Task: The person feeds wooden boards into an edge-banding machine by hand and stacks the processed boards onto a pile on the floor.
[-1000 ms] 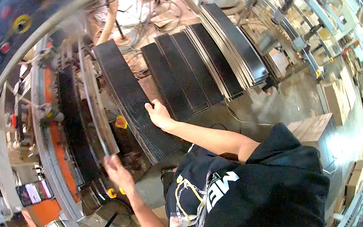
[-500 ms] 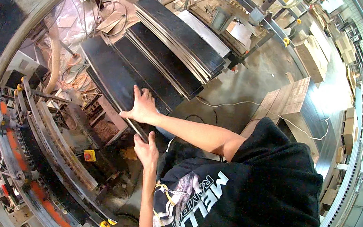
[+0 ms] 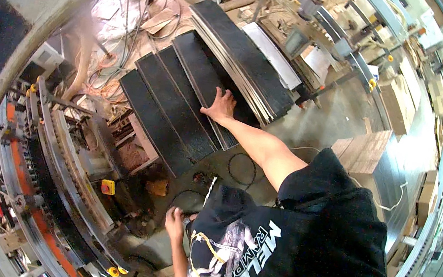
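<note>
Long black boards lie side by side in a slanted row. My right hand rests with spread fingers on a black board in the middle of the row, its thumb near the board's left edge. Left of it lie a narrower-looking black board and the leftmost black board. To the right rises a stack of black-topped boards with pale edges. My left hand hangs low beside my body, apart from the boards, its fingers loosely bent and nothing visible in them.
A curved conveyor rail with an orange strip runs along the lower left, next to a yellow switch box. A pile of wood-coloured panels stands at the right. Loose cables lie on the floor near the boards.
My right hand has left the leftmost board and moved right onto a middle board. My left hand has come off the leftmost board's near end and dropped toward my body. The view has shifted slightly.
</note>
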A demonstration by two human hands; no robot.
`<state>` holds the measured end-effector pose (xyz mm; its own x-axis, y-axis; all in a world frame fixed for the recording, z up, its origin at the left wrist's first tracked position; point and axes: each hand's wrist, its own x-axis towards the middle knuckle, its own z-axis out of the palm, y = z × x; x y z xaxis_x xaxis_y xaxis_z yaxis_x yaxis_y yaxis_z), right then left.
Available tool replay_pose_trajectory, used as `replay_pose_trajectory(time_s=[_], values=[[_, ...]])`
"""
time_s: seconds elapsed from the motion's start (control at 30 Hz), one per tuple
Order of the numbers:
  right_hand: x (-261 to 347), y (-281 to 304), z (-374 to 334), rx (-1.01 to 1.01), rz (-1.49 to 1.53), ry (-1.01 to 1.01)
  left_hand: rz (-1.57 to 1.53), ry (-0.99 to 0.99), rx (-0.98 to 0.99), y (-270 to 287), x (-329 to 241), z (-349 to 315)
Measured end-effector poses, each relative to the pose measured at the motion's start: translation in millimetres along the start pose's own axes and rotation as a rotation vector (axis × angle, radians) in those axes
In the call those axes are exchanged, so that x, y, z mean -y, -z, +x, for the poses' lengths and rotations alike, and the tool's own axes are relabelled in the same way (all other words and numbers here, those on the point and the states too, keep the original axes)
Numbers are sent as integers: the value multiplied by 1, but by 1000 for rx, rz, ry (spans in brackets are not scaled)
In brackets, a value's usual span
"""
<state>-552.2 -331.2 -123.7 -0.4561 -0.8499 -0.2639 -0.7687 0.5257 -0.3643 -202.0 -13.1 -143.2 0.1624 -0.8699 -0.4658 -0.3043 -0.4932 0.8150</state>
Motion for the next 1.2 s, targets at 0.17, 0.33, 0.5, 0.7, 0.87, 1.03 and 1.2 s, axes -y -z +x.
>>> replay_pose_trajectory(time_s=[0.17, 0.33, 0.5, 0.7, 0.87, 1.03, 1.2], values=[[-11, -27, 17, -167, -80, 44, -497, 304, -344, 53, 155, -111], [-27, -34, 32, -105, -258, -29, -555, 458, -616, 31, 174, -203], [-32, -27, 29, -22, -292, 23, -511, 480, -704, -7, 183, -241], [-23, -60, -74, -45, -16, 633, -592, 352, -772, -35, 203, -253], [-1, -71, -173, 300, 28, 806, -603, 355, -754, -53, 212, -264], [-3, -89, -232, 544, 84, 1027, -705, 668, -657, -78, 215, -310], [-38, -117, -276, 749, 74, 1069, -574, 761, -571, -122, 212, -303]])
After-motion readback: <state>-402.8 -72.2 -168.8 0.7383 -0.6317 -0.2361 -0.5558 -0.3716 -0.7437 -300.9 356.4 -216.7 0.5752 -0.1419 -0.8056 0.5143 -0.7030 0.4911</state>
